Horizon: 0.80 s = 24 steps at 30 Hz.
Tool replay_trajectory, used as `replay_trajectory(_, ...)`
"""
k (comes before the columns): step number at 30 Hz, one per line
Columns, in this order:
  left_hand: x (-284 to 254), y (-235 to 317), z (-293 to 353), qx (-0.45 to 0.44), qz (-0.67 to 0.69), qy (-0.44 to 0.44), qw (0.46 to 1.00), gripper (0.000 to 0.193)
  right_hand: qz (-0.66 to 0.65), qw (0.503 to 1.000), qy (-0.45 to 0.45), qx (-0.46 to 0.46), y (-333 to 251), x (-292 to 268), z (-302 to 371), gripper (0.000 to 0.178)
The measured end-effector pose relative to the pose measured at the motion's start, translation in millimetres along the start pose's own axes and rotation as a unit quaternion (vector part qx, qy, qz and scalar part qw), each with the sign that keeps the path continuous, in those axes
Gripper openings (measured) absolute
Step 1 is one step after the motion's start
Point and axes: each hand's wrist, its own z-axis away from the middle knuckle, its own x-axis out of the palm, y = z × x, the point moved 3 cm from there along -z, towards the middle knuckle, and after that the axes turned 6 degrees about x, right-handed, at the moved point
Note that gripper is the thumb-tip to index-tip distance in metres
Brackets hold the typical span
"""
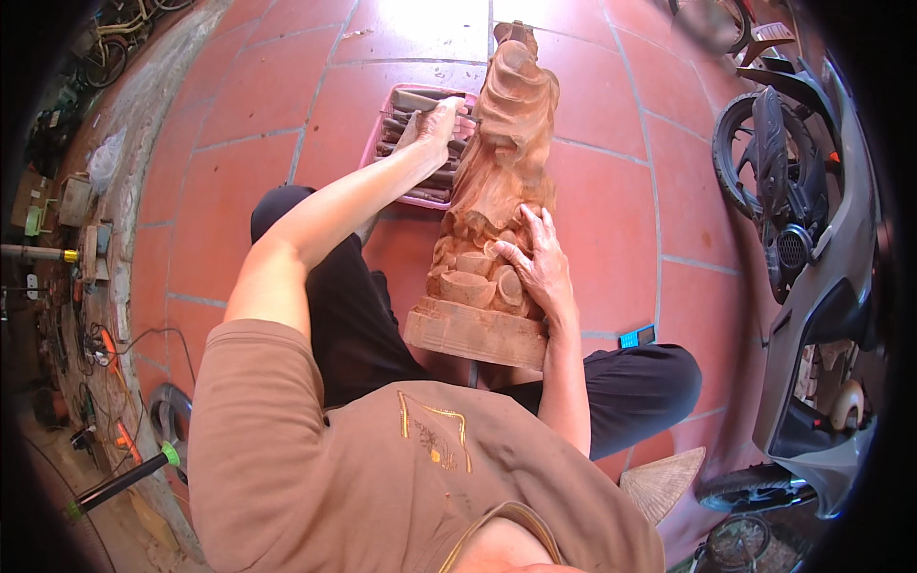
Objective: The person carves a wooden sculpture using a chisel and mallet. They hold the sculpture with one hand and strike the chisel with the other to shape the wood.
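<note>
Red floor tiles point(611, 277) leave room between the wooden statue point(516, 124), positioned before the person with base nearest, and the motorbike point(829, 315) along the floor's right side. Left hand point(439, 127) is at the right edge of the pink tray point(372, 145); its grip cannot be determined. Right hand point(546, 267) touches the statue's lower right side, thumb and fingers spread wide.

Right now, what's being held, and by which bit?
The right hand lies on the wooden statue near its base; whether the left hand grips anything is unclear.
</note>
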Motion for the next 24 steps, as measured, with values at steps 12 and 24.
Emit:
replay_trajectory(12, 0, -11, -19, 0.021, 0.012, 0.062, 0.998, 0.035, -0.02, 1.0, -0.003, -0.01, -11, -2, 1, 0.077)
replay_trajectory(24, -3, -17, -36, -0.003, 0.083, 0.093, 0.992, 0.041, -0.02, 1.0, -0.003, -0.023, -10, 1, 0, 0.077)
